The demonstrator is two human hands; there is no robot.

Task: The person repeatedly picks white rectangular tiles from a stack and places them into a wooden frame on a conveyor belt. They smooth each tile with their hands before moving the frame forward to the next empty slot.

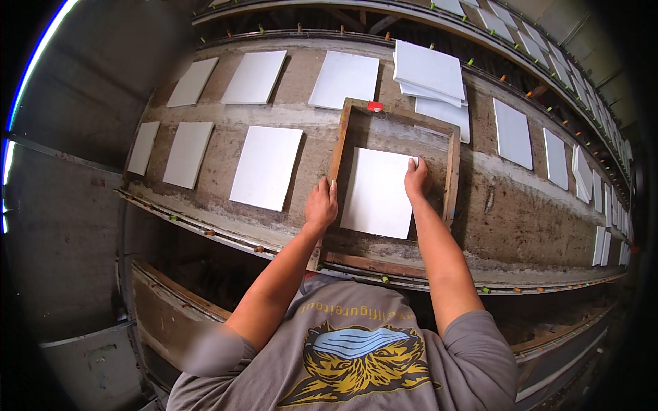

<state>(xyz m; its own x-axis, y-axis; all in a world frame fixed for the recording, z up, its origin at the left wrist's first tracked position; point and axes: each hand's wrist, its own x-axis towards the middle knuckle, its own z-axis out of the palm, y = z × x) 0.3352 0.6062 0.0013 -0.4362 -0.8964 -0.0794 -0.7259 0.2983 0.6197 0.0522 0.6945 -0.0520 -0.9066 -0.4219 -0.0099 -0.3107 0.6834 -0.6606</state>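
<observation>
A wooden frame (453, 168) lies on the long brown table in front of me, with a red patch on its far rail. Inside its border is a flat white rectangular piece (377, 195), thin and smooth. Its exact material cannot be told. My left hand (321, 204) is closed at the frame's left rail, fingers against the wood. My right hand (417, 179) reaches over the near right part of the frame and pinches the white piece's far right corner, thumb on top. The fingers under that corner are hidden.
Similar white pieces (266, 168) lie in two rows along the table (473, 236). Just beyond the frame sits an uneven stack of white pieces (430, 72). Small orange and green pegs line the table's rails (205, 233). Another table with white pieces (497, 26) runs behind.
</observation>
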